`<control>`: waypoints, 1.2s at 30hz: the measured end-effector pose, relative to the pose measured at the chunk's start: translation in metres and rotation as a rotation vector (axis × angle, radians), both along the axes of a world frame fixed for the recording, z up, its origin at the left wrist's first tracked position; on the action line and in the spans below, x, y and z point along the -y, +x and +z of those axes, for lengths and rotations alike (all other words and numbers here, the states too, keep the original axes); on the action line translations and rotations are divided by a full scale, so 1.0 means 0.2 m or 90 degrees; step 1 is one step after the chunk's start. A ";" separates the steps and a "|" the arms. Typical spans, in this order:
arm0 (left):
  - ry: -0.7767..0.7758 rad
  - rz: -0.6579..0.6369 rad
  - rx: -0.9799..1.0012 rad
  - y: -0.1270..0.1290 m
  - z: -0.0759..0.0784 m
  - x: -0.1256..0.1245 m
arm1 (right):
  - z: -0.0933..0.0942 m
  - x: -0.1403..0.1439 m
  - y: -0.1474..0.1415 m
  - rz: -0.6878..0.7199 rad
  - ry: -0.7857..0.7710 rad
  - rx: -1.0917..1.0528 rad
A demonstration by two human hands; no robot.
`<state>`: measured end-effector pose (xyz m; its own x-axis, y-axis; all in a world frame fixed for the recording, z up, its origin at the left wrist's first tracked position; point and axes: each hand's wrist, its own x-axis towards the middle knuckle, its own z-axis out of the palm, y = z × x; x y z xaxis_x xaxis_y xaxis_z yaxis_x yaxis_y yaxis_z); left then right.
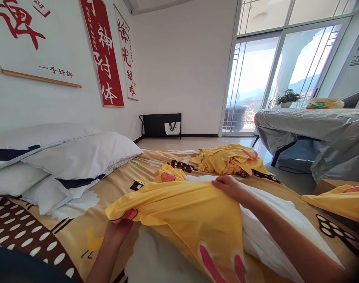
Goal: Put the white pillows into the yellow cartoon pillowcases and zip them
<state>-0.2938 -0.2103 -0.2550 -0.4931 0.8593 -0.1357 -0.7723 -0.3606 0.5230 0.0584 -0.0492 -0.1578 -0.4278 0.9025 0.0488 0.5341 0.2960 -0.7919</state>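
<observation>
A yellow pillowcase [191, 208] with pink rabbit-ear prints is stretched between my hands above the bed. My left hand [119, 232] grips its left corner from below, the fingers partly covered by the cloth. At the upper right edge, my right hand [231, 189] is closed on the fabric. A white pillow [273, 224] lies under and to the right of the cloth, partly hidden by my right forearm. How far the pillowcase covers it I cannot tell.
White pillows [79, 161] are stacked at the left on the patterned bedsheet [114, 188]. Crumpled yellow cloth [229, 157] lies at the bed's far edge. More yellow cloth [344, 200] rests on a cardboard box at right. A plastic-covered table [309, 118] stands beyond.
</observation>
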 end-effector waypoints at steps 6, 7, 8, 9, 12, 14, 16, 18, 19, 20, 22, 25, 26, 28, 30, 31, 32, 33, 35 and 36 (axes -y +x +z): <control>0.040 -0.090 0.078 -0.09 -0.19 0.03 | -0.08 0.03 0.13 0.046 -0.135 0.129; 0.045 -0.130 0.066 -0.11 -0.23 0.05 | -0.11 0.07 0.13 0.081 -0.128 0.174; 0.050 -0.170 0.046 -0.12 -0.25 0.06 | -0.12 0.11 0.12 0.103 -0.087 0.227; 0.054 -0.205 0.024 -0.13 -0.26 0.07 | -0.12 0.15 0.10 0.105 -0.015 0.284; 0.064 -0.251 -0.048 -0.09 -0.21 0.09 | -0.04 0.28 -0.04 0.062 0.262 0.355; 0.058 -0.251 -0.092 -0.01 -0.12 0.08 | 0.04 0.37 -0.19 0.115 0.358 0.254; 0.047 -0.243 -0.141 0.10 -0.01 0.07 | 0.11 0.45 -0.35 0.238 0.356 0.120; 0.034 -0.219 -0.202 0.21 0.10 0.07 | 0.14 0.51 -0.48 0.303 0.328 0.045; 0.027 -0.203 -0.233 0.26 0.14 0.07 | 0.15 0.53 -0.54 0.300 0.319 0.032; 0.020 -0.192 -0.258 0.30 0.17 0.08 | 0.16 0.55 -0.58 0.285 0.312 0.028; 0.017 -0.184 -0.285 0.35 0.22 0.10 | 0.16 0.55 -0.62 0.254 0.289 0.027; 0.018 -0.181 -0.309 0.37 0.24 0.12 | 0.16 0.53 -0.62 0.254 0.223 0.007; 0.012 -0.173 -0.317 0.37 0.23 0.12 | 0.15 0.52 -0.62 0.261 0.193 -0.005; 0.001 -0.148 -0.330 0.39 0.23 0.12 | 0.13 0.52 -0.62 0.268 0.133 -0.038; 0.004 -0.136 -0.343 0.42 0.24 0.11 | 0.10 0.51 -0.63 0.265 0.082 -0.066; 0.009 -0.135 -0.352 0.43 0.25 0.10 | 0.08 0.51 -0.64 0.264 0.066 -0.078; 0.012 -0.134 -0.360 0.44 0.25 0.09 | 0.07 0.51 -0.64 0.268 0.057 -0.087; 0.012 -0.135 -0.366 0.45 0.26 0.09 | 0.06 0.51 -0.65 0.274 0.054 -0.094; 0.011 -0.125 -0.361 0.46 0.28 0.09 | 0.05 0.51 -0.65 0.282 0.065 -0.104; 0.017 -0.115 -0.351 0.45 0.29 0.09 | 0.06 0.50 -0.64 0.277 0.074 -0.108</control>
